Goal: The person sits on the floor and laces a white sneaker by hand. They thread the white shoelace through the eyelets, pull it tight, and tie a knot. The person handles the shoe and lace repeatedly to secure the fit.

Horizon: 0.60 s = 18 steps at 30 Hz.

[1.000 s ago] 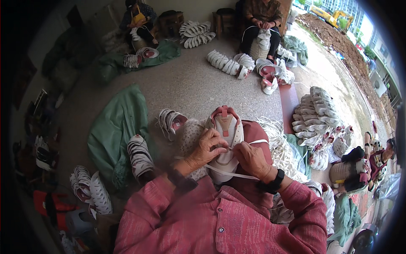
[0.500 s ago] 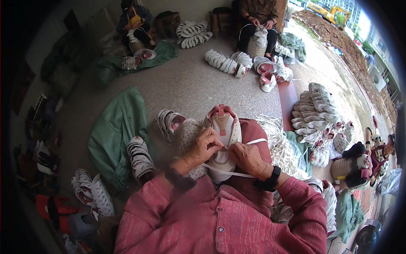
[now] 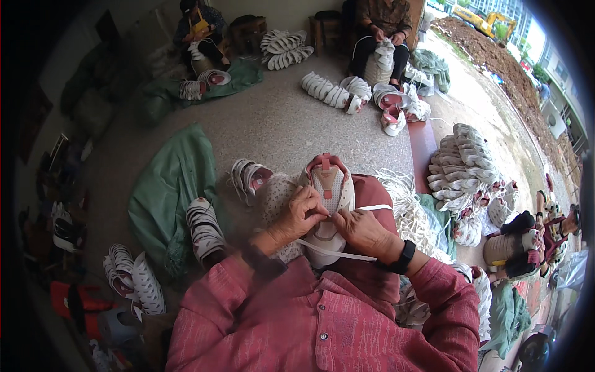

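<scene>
White shoe (image 3: 325,239) rests on your lap (image 3: 379,223), tongue (image 3: 326,180) inside its pink-lined collar (image 3: 307,167). Your left hand (image 3: 299,214) and right hand (image 3: 365,232) pinch white lace (image 3: 347,255), fingertips nearly meeting.

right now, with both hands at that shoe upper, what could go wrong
The white lace running below the right hand might twist or snag.
The shoe upper, apparently resting against the dark red trousers, could shift under the left hand.
The white strand over the trousers could tangle with the loose lace pile beside them.
</scene>
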### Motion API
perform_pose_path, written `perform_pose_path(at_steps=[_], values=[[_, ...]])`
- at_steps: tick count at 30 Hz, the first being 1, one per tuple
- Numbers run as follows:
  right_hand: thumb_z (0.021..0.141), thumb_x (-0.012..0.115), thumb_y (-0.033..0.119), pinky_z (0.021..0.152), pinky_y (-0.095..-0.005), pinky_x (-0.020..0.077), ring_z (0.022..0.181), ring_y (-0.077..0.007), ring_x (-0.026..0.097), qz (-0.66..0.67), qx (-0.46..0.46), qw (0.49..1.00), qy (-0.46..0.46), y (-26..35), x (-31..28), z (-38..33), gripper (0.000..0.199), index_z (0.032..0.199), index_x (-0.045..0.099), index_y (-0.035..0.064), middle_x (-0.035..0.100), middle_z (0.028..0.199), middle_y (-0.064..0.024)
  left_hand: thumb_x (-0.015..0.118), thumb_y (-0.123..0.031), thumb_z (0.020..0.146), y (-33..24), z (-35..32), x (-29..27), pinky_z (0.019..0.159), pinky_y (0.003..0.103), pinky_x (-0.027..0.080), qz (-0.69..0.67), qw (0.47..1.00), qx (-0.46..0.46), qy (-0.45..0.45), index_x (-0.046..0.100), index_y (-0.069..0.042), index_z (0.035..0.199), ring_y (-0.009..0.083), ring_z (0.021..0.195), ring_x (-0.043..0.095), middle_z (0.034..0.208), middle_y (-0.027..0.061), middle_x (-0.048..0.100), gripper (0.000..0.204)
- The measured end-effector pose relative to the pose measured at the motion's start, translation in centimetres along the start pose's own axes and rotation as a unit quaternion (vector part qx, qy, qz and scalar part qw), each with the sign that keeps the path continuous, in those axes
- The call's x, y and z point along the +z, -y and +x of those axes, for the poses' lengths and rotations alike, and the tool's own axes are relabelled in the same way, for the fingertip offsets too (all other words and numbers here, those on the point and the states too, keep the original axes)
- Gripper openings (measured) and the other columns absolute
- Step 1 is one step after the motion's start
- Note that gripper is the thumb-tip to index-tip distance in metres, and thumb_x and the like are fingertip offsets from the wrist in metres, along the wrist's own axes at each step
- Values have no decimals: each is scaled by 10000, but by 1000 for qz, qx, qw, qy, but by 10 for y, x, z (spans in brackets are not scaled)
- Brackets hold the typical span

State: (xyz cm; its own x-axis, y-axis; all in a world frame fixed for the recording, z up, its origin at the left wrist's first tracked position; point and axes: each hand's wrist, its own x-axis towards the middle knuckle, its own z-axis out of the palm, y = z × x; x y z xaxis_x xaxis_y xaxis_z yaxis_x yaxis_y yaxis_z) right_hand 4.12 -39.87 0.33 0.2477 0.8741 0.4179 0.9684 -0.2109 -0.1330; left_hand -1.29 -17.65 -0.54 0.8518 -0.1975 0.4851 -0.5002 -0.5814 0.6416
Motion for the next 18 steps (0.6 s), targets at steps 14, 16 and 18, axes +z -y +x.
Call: perform_pose_path(at_steps=[14,16,18], values=[[895,590,91,611,-476,513,768,-364,672,18,66,998,18,1,-1,10,224,1107,560,27,636,865,-154,822,-46,703,-3,-3,-5,936,348,468,6,1000,8,24,665,-64,1016,245,1052,529,1080,84,484,351],[918,593,113,622,-476,515,776,-362,676,63,86,994,12,0,-1,10,219,1125,565,46,642,860,-151,827,-50,700,-2,-3,-5,931,347,469,14,999,5,31,663,-63,1007,246,1055,528,1080,84,482,349],[943,593,147,639,-475,520,785,-367,678,189,169,967,16,-5,5,9,236,1161,566,61,653,873,-156,831,-57,698,-3,-2,-6,925,347,472,-2,999,-1,37,662,-65,1003,246,1056,527,1079,83,480,349]])
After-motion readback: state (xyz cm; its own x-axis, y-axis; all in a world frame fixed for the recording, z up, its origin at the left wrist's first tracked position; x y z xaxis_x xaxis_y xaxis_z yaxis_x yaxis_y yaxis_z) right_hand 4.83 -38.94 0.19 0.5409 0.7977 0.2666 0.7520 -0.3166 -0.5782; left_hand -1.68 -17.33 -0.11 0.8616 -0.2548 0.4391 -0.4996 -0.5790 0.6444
